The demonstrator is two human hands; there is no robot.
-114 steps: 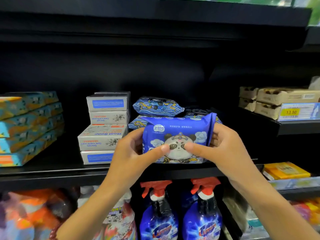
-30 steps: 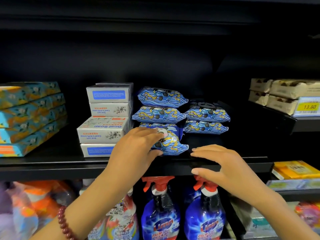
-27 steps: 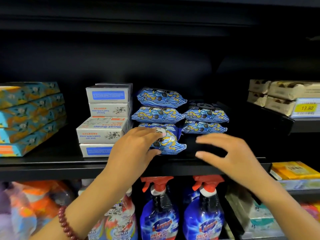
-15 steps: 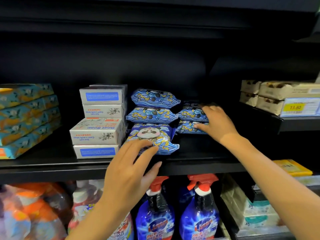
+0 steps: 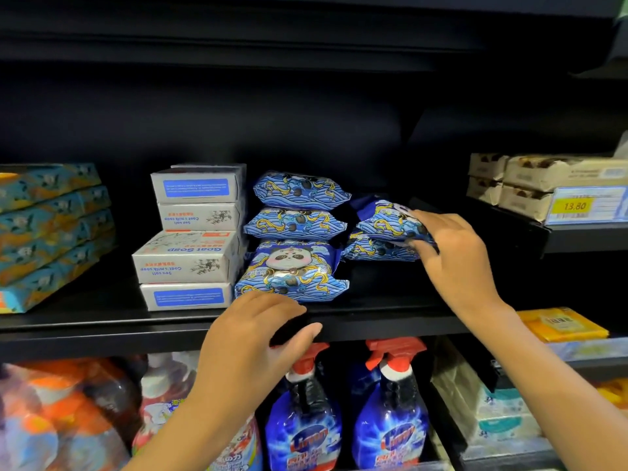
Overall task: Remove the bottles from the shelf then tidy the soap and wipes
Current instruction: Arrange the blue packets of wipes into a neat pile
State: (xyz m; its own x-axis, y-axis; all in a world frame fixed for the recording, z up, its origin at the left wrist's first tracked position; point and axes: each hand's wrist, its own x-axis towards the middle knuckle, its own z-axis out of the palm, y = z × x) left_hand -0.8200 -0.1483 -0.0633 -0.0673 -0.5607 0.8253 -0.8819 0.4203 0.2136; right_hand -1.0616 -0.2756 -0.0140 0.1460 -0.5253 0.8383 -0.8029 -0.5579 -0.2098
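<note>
One wipes pack (image 5: 387,222) now gripped by right hand (image 5: 455,256), left hand (image 5: 251,334) lowered

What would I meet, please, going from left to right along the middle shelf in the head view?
Teal-and-orange boxes → stacked white soap boxes → tall stack of blue wipes packs → shorter wipes stack, its top pack gripped by the right hand → beige boxes behind a yellow price tag.

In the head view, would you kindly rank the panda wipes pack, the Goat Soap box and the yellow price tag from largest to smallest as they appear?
1. Panda wipes pack and Goat Soap box: too alike in apparent size to rank.
2. Yellow price tag: clearly the smallest.
</note>
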